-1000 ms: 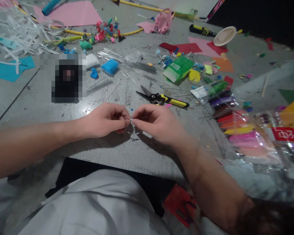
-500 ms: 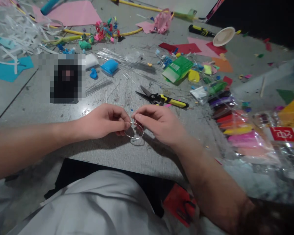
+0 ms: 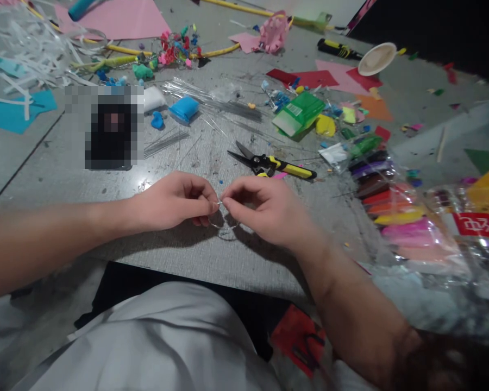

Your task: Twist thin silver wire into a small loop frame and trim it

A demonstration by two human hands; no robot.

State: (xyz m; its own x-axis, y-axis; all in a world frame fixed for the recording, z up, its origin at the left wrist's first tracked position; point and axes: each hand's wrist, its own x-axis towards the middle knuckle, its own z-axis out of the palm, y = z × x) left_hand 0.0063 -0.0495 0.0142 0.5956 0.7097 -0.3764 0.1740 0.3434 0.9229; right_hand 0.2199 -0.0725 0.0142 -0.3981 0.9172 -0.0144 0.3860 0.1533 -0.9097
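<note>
A thin silvery wire ring (image 3: 227, 228) hangs between my two hands, a little above the grey table (image 3: 163, 250). My left hand (image 3: 183, 201) pinches its upper left side between thumb and fingers. On the upper right, my right hand (image 3: 261, 206) pinches the same ring, its fingertips almost touching those of the left. Fingers cover parts of the ring's sides. Just beyond my hands lie scissors (image 3: 273, 164) with black and yellow handles, blades apart and pointing left. Loose straight wires (image 3: 165, 144) lie past my left hand.
Farther back are a longer wire bundle (image 3: 212, 98), a blue clay packet (image 3: 184, 109) and a green packet (image 3: 298, 113). Bagged coloured clay (image 3: 407, 228) lies at the right. White paper strips (image 3: 20, 49) pile up at the far left. A pixelated dark object (image 3: 110, 133) is left of the wires.
My right thumb and fingertips have come down and closed on the top of the ring, nearer my left fingertips. My left hand has hardly moved. The view has shifted slightly.
</note>
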